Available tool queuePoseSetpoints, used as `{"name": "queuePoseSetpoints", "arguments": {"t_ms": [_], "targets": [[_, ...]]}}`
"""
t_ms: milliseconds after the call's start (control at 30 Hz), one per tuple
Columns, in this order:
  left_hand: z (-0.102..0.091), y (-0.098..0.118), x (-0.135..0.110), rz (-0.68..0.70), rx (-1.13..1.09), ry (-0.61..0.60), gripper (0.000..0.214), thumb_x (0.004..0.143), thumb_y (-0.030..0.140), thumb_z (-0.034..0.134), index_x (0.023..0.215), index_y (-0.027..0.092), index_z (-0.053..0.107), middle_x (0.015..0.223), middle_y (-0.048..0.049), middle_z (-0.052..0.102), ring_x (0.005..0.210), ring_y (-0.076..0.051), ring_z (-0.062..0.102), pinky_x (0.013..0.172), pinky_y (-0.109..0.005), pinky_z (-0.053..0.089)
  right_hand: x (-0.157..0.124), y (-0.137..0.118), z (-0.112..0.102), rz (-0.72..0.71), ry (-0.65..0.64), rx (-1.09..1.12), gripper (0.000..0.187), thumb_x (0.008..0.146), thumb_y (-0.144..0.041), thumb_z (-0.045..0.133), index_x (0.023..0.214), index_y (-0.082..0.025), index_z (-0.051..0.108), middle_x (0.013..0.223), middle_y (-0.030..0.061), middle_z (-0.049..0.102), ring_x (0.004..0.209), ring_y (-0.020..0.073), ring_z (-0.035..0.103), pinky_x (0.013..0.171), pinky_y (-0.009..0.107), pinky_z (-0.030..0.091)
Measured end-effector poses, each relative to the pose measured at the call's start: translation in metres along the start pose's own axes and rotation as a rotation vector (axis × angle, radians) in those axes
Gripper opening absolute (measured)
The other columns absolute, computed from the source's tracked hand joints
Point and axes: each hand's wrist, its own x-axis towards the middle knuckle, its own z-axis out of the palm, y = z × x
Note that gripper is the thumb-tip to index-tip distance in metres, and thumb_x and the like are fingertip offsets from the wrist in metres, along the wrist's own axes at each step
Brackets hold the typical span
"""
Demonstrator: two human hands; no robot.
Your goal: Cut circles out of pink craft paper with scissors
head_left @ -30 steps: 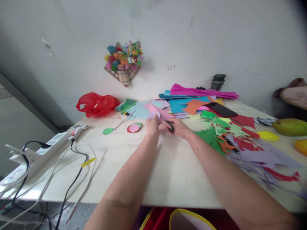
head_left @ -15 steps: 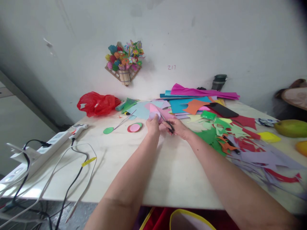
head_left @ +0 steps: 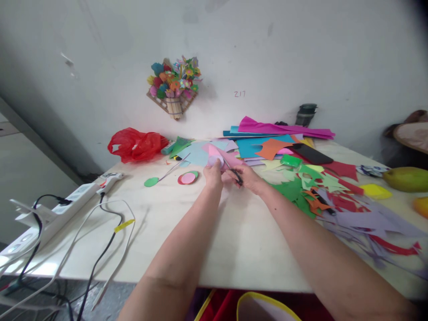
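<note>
My left hand (head_left: 214, 171) pinches a sheet of pink paper (head_left: 230, 157) together with a pale lilac paper circle (head_left: 215, 161) lying on it. Black-handled scissors (head_left: 238, 177) are gripped in my right hand (head_left: 246, 178), their blades reaching to the paper's edge beside the circle. Both hands are close together just above the table. Left of them rests a small stack of paper circles (head_left: 187, 178), pink over red and green. Farther left, a green circle (head_left: 151, 182) lies by a thin stem-like strip (head_left: 174, 166).
Cut scraps of green paper (head_left: 290, 191) and lilac paper (head_left: 371, 218) spread over the right side. A black phone (head_left: 312, 154), a green mango (head_left: 406, 179) and rolled magenta paper (head_left: 284, 128) lie behind. A red plastic bag (head_left: 137, 145) and a power strip (head_left: 76, 198) with cables are left.
The scissors' handles have drawn closer together in my right hand. My left hand and the paper stay almost where they were.
</note>
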Motion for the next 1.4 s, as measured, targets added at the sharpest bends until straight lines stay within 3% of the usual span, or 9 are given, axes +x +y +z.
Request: {"name": "queuePoseSetpoints", "arguments": {"t_ms": [600,800,1067,1400], "targets": [[-0.001,0.006,-0.004,0.011,0.010,-0.057,0.008,0.072,0.022,0.063,0.074,0.015,0.060,0.067,-0.0007,0.056,0.062,-0.012,0.053,0.067,-0.028,0.046,-0.003,-0.002,-0.006,0.001,-0.047,-0.009,0.025,0.061,-0.036,0.070,0.069,-0.017,0.057,0.048,-0.0056,0.047,0.041,0.0082,0.044,0.038,0.021,0.035],[-0.002,0.004,-0.002,-0.003,0.007,-0.077,0.008,0.072,0.021,0.063,0.073,0.015,0.060,0.068,-0.0023,0.057,0.065,-0.015,0.057,0.070,-0.032,0.047,-0.006,-0.006,-0.007,0.005,-0.060,-0.078,0.019,0.067,-0.034,0.064,0.070,-0.018,0.055,0.050,-0.0035,0.053,0.038,0.0090,0.048,0.032,0.020,0.028],[-0.002,0.002,-0.001,0.006,0.037,-0.101,0.009,0.071,0.022,0.064,0.072,0.014,0.061,0.066,-0.0033,0.058,0.069,-0.018,0.059,0.071,-0.033,0.048,-0.001,-0.001,-0.012,-0.002,-0.032,-0.059,0.022,0.065,-0.032,0.070,0.067,-0.018,0.053,0.049,-0.0054,0.049,0.042,0.0087,0.047,0.036,0.020,0.037],[-0.001,0.003,-0.004,0.019,0.003,-0.121,0.006,0.070,0.019,0.063,0.070,0.015,0.059,0.059,-0.0002,0.055,0.055,-0.012,0.052,0.065,-0.031,0.049,-0.009,-0.015,-0.011,0.017,-0.014,-0.091,0.026,0.069,-0.036,0.069,0.064,-0.018,0.052,0.048,-0.0043,0.050,0.036,0.0077,0.044,0.033,0.020,0.033]]}}
